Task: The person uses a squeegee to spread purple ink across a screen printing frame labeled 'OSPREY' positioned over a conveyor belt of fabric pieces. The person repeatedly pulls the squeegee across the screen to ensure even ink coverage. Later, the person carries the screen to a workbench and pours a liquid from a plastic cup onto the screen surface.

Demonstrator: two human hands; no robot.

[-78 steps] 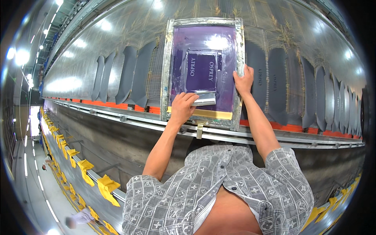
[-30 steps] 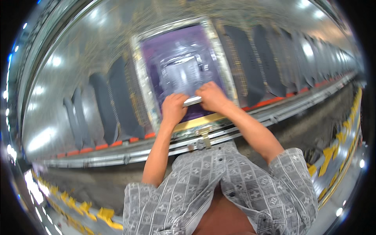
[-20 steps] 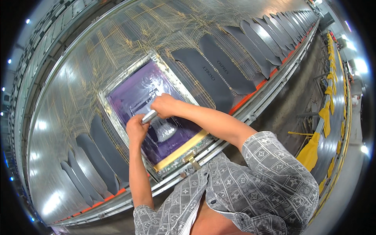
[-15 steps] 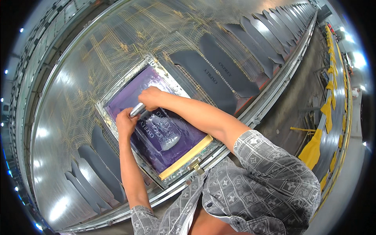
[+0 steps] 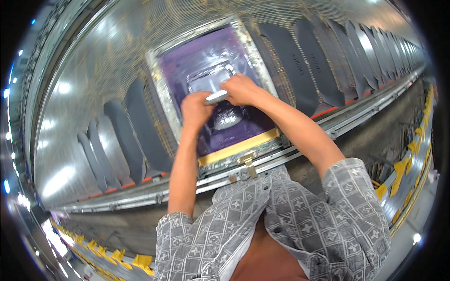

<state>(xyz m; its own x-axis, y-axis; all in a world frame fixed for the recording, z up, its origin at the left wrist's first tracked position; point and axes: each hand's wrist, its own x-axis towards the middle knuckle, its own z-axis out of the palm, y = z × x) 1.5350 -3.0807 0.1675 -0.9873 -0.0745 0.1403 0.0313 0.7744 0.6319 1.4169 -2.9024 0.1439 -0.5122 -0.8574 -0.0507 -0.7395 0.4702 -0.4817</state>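
A metal-handled squeegee (image 5: 217, 97) lies across the middle of a screen-printing frame (image 5: 161, 86). My left hand (image 5: 196, 107) is closed round its left end, and my right hand (image 5: 241, 89) grips the right end. The purple mesh (image 5: 174, 70) inside the frame is wet and glossy. Beyond the squeegee is a pale, shiny rectangular area of the mesh; nearer me, a glistening ink patch (image 5: 227, 119) shows below the handle. The squeegee's blade is hidden. A strip of yellow tape (image 5: 239, 147) runs along the near side of the mesh.
Dark grey cut pieces (image 5: 300, 70) lie in a row to the right, some bearing print. More grey pieces (image 5: 123, 133) lie at left. A metal rail (image 5: 356, 112) borders the near table edge, with a metal clamp (image 5: 248, 164) by the frame. Yellow pieces (image 5: 401, 171) hang at right.
Both hands have drawn the squeegee toward me, from the far part of the mesh to about its middle. My view has turned, so the frame appears more upright and farther right.
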